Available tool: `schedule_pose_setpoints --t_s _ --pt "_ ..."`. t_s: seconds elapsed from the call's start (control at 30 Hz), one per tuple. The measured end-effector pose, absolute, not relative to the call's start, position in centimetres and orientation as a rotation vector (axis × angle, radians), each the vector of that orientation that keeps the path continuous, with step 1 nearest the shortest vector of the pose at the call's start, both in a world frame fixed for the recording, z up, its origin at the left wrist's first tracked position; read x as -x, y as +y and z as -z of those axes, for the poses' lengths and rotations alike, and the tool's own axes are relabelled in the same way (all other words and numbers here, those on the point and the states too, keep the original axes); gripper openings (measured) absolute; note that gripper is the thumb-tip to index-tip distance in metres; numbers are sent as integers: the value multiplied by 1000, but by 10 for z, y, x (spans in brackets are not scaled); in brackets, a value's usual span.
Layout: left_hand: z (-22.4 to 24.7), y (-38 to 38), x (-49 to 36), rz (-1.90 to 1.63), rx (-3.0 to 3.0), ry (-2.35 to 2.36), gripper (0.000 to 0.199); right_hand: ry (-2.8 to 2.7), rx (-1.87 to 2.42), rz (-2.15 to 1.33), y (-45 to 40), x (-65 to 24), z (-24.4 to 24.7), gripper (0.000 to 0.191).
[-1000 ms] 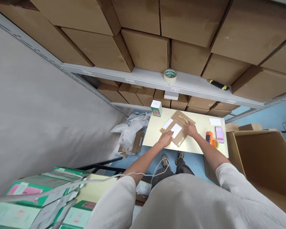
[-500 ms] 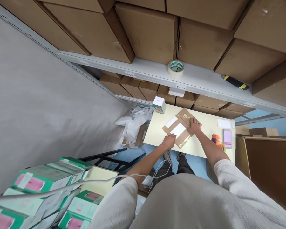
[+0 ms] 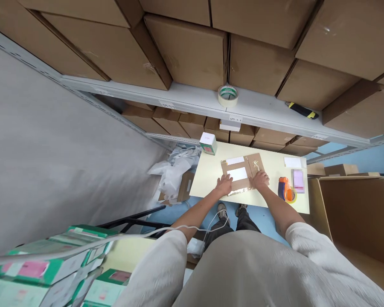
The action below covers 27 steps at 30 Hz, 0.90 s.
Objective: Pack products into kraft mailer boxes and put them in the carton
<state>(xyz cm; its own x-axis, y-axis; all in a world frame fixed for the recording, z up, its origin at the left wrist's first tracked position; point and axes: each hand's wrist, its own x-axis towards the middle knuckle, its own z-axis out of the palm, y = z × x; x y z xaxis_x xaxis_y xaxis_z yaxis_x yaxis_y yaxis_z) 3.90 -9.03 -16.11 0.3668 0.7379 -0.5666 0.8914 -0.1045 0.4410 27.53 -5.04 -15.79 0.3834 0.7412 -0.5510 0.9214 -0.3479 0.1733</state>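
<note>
A flat cardboard box (image 3: 245, 184) lies on the cream tabletop, with two white labels and shiny clear tape on its upper face. My left hand (image 3: 224, 185) grips its lower left side, fingertips beside the larger label (image 3: 237, 174). On the opposite side, my right hand (image 3: 260, 179) holds the right edge, its fingers over the cardboard. To the right of that hand sits an orange and blue tape dispenser (image 3: 285, 189).
A small white-green box (image 3: 208, 143) stands at the table's back left corner. White paper (image 3: 292, 162) and a blurred pinkish rectangle (image 3: 298, 181) lie at right. Shelves above hold cartons, a tape roll (image 3: 228, 96) and a cutter (image 3: 302, 110). A large open carton (image 3: 355, 204) stands at right.
The cardboard box has been turned so its sides lie nearly square with the table. My right hand has moved toward me along its right side. The head view has shifted slightly.
</note>
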Motion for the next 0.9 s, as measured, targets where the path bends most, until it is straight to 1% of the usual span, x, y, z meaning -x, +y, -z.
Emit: schedule_pose_setpoints --t_s 0.17,0.27,0.37,0.53,0.63,0.8,0.9 --pt "169 -72 -38 217 -1862 1437 71 1379 -2233 688 -54 -281 150 100" --pt "175 -56 -32 145 -1846 1448 72 1335 -2300 821 -55 -290 145 85" --pt "179 -44 -27 49 -1815 1468 69 1305 -2344 896 -55 -301 140 68" --pt "182 -32 -26 -140 -1644 1614 63 1443 -2453 891 -47 -313 135 52" --pt "182 -26 -26 -176 -1532 1680 59 1481 -2502 975 -37 -313 135 52" --pt "181 -19 -22 -246 -1461 1642 50 1415 -2583 1080 -22 -314 137 55" --pt "179 -19 -20 -338 -1455 1627 49 1335 -2628 1094 -20 -319 140 65"
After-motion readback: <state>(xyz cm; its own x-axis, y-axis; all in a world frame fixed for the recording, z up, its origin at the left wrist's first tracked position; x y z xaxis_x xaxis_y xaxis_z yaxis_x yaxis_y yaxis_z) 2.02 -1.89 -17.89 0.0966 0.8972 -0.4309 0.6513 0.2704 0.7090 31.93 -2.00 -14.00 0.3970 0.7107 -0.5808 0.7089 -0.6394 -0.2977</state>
